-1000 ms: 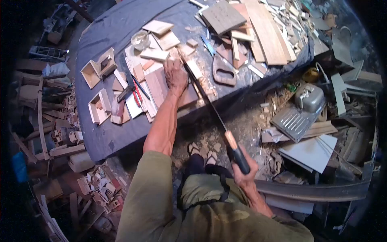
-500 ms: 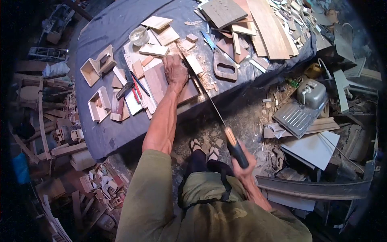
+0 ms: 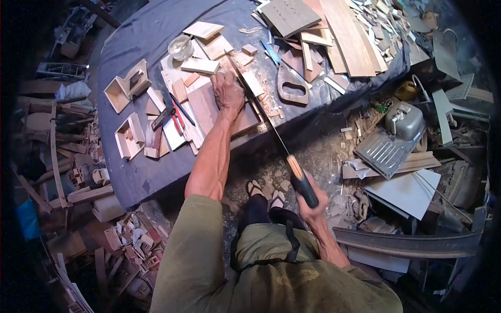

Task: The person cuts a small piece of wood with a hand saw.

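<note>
- Two hands are at work: your right hand (image 3: pixel 311 201), nearest to you and off the near edge of the surface (image 3: pixel 130 31), is wrapped tight round the dark handle of the saw (image 3: pixel 271 129).
- From that grip the saw's thin blade runs up and away across the near edge, its far end lying just beside your left hand.
- Your left hand (image 3: pixel 227 89) lies flat with fingers spread, pressing down on the brown board (image 3: pixel 204 107), which sits at the near edge, its corner at the brink; it grasps nothing.
- Just left of the board lie a dark tool (image 3: pixel 162 118) and thin red and blue sticks, then an open wooden box (image 3: pixel 128 136) nearer the left edge.
- A second open box (image 3: pixel 126 85) sits farther along the left side.
- Right of the blade, a spare wooden saw handle (image 3: pixel 291 86) rests among chips and offcuts.
- Beyond your left hand lie pale wood blocks, with a small glass jar (image 3: pixel 180 46) beside them.
- Toward the far right corner, long planks (image 3: pixel 347 34) are heaped.
</note>
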`<action>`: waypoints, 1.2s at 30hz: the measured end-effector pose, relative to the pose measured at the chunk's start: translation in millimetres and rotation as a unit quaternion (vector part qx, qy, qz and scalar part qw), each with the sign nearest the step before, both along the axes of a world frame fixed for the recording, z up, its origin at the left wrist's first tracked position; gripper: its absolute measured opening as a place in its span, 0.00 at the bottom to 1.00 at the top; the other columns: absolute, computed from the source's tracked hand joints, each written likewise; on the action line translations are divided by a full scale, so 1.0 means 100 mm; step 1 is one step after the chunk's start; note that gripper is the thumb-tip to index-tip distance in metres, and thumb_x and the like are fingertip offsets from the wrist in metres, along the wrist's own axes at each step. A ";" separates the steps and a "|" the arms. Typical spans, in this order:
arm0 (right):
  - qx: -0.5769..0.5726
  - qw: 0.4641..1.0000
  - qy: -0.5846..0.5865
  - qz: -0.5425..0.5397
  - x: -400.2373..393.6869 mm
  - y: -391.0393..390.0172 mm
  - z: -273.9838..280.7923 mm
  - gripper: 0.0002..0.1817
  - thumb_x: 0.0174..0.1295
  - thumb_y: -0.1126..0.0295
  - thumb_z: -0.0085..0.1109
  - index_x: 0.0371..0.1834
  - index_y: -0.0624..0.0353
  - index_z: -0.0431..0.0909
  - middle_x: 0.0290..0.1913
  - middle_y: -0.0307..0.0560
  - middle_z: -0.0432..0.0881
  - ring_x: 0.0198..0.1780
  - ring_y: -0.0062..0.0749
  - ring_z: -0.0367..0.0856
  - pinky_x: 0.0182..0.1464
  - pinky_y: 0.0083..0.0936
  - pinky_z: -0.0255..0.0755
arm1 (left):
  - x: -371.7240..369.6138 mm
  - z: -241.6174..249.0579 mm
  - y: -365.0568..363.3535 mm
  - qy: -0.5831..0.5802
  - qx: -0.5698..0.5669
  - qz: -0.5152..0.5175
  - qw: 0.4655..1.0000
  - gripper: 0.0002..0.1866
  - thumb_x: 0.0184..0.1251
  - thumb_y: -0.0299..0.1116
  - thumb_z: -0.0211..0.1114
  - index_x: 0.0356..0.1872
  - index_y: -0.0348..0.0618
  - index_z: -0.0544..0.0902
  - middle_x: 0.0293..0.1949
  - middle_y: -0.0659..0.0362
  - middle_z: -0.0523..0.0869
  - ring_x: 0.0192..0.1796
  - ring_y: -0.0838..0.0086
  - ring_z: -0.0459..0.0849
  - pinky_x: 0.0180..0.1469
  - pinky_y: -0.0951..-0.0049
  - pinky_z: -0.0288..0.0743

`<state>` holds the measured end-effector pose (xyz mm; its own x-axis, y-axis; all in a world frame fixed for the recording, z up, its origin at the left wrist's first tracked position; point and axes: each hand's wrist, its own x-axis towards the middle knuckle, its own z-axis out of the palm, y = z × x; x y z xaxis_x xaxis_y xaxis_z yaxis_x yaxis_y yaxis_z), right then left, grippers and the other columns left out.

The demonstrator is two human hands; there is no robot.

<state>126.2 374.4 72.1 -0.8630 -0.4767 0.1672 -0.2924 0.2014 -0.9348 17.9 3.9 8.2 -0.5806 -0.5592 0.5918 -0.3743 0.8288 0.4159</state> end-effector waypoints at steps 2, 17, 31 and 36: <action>0.029 0.997 -0.073 -0.007 -0.06 -0.08 0.04 0.31 0.51 0.81 0.60 0.64 0.61 0.78 0.31 0.48 0.83 0.34 0.21 0.81 0.40 0.21 0.75 | 0.00 -0.03 0.00 0.006 0.000 0.010 1.000 0.04 0.54 0.22 0.58 0.30 0.35 0.81 0.37 0.43 0.78 0.47 0.48 0.74 0.51 0.53 0.69; 0.029 0.998 -0.051 0.010 -0.02 0.00 0.37 0.32 0.53 0.81 0.60 0.66 0.61 0.76 0.37 0.51 0.87 0.35 0.22 0.84 0.38 0.20 0.76 | -0.03 -0.03 0.04 0.032 -0.029 0.021 0.999 0.06 0.55 0.24 0.61 0.33 0.34 0.82 0.40 0.42 0.79 0.49 0.48 0.75 0.55 0.53 0.70; 0.025 0.999 -0.028 0.025 -0.01 -0.13 0.61 0.33 0.56 0.82 0.57 0.70 0.62 0.73 0.36 0.50 0.86 0.35 0.23 0.82 0.39 0.22 0.77 | 0.00 0.01 0.06 -0.001 -0.010 0.003 1.000 0.27 0.58 0.24 0.59 0.62 0.33 0.78 0.43 0.42 0.80 0.51 0.47 0.75 0.56 0.53 0.70; 0.050 0.996 -0.067 -0.008 0.22 0.17 0.69 0.32 0.55 0.83 0.58 0.67 0.62 0.75 0.41 0.53 0.87 0.41 0.25 0.84 0.44 0.22 0.77 | 0.00 0.00 0.04 -0.002 0.019 0.001 1.000 0.05 0.61 0.28 0.62 0.34 0.38 0.83 0.37 0.47 0.79 0.47 0.50 0.74 0.53 0.54 0.68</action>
<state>148.6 391.3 141.4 -0.8819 -0.4715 0.0031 -0.1631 0.2988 -0.9403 17.7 8.0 8.3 -0.5815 -0.5821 0.5684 -0.3769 0.8119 0.4459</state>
